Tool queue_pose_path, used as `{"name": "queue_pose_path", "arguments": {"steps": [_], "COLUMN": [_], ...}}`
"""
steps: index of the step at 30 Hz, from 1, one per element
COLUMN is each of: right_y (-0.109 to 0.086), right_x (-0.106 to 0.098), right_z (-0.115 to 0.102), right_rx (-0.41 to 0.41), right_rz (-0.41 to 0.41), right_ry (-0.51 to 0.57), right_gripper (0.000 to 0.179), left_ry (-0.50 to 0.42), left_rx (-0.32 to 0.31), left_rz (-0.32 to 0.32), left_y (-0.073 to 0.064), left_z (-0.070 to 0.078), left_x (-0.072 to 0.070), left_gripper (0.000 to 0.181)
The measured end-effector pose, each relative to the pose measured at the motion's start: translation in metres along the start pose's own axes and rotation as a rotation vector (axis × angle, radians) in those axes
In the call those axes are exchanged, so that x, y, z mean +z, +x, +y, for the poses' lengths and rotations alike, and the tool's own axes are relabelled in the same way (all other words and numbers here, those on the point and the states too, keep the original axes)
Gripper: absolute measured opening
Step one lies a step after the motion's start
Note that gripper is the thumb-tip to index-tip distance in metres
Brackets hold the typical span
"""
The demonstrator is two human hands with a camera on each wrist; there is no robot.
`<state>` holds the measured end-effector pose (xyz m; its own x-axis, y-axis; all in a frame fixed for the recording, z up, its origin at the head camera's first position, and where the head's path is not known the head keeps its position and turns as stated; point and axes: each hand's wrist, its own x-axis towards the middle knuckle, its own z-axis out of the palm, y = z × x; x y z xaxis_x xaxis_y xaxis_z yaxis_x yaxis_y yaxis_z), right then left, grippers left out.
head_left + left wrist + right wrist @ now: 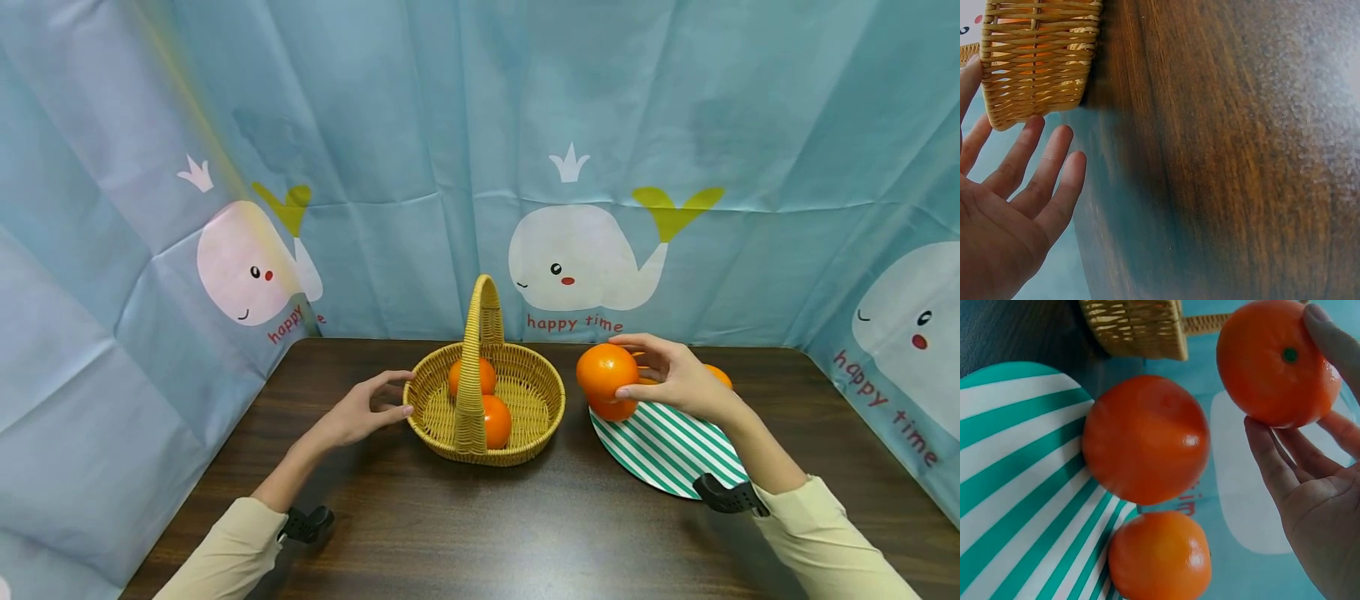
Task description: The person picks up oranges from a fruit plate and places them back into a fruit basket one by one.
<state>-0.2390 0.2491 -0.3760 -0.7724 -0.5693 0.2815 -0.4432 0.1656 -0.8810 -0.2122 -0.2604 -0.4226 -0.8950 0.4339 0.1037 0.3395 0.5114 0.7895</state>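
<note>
Orange (607,372), pinched in the right hand (678,381), likely needed a high carry over the wicker basket (525,452) touched by the spread-fingered left hand (354,417).

Orange fruit (607,371), yellow basket (531,408), green-and-white striped mat (670,457), brown table (495,533)

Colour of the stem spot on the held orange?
Green stem spot, clearest in the right wrist view.

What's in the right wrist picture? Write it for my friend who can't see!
A right hand holds up a round, shiny, green-spotted orange fruit. Two more round, shiny orange fruits show at the edge of a flat green-and-white striped mat, and part of a woven yellow basket is at the top.
</note>
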Motion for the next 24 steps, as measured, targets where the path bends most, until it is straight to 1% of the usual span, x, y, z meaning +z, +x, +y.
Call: {"name": "queue_pose_path", "arguments": {"steps": [5, 15, 24], "right_y": [0.008, 0.023, 0.032], "right_x": [0.007, 0.022, 0.032], "right_z": [-0.002, -0.002, 0.0], "right_rx": [0.002, 0.005, 0.007], "right_rz": [0.013, 0.019, 0.019], "right_ry": [-0.021, -0.018, -0.026], "right_gripper": [0.064, 0.067, 0.068], "left_ry": [0.012, 0.003, -0.019], "left_rx": [0.011, 0.016, -0.015], "left_rz": [0.003, 0.001, -0.006], "left_y": [0.0, 0.0, 0.0], "left_z": [0.0, 0.0, -0.001], "left_x": [0.0, 0.0, 0.0], "left_gripper": [0.055, 0.055, 0.056]}}
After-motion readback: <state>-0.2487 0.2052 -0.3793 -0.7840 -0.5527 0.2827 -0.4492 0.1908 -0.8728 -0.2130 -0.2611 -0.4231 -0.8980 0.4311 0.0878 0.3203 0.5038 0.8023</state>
